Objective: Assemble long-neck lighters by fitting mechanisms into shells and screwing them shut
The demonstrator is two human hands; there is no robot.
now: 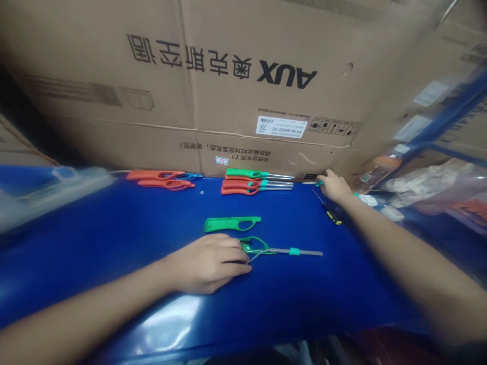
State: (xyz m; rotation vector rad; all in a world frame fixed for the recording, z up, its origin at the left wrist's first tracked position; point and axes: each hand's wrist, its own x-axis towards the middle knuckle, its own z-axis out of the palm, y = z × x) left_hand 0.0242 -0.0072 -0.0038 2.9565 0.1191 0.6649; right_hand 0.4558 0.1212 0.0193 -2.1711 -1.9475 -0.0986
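Forward reaches the right hand (335, 187), its hold unclear; left fingers (233, 255) curl round a green lighter (249, 248).

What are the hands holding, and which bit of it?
The left hand holds the open green lighter by its handle, away from the metal rod. The right hand is at a small green piece; whether gripped, I can't tell.

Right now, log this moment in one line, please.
left hand: on green lighter | right hand: at teal piece | green half-shell: beyond lighter
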